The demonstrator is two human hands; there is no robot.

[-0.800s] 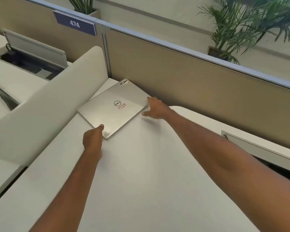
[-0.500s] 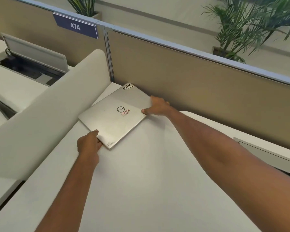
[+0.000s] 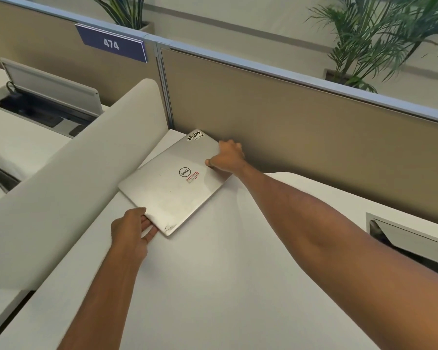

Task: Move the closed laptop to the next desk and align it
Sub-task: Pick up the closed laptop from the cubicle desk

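Observation:
A closed silver laptop (image 3: 172, 183) with a round logo and stickers lies in the far left corner of the white desk (image 3: 225, 286), turned at an angle. My left hand (image 3: 132, 228) grips its near left edge, fingers slipped under it and thumb on the lid. My right hand (image 3: 226, 156) holds the far right edge, against the beige partition. The near corner of the laptop looks slightly raised off the desk.
A white curved divider (image 3: 68, 178) borders the desk on the left; beyond it lies another white desk (image 3: 28, 145) with an open cable tray (image 3: 46, 97). A beige partition (image 3: 301, 127) closes the back. A second cable hatch (image 3: 410, 241) sits at the right. Plants stand behind.
Both hands went from resting at the laptop's edges to gripping them; my left fingers slid under the near edge, my right hand moved farther along the far edge.

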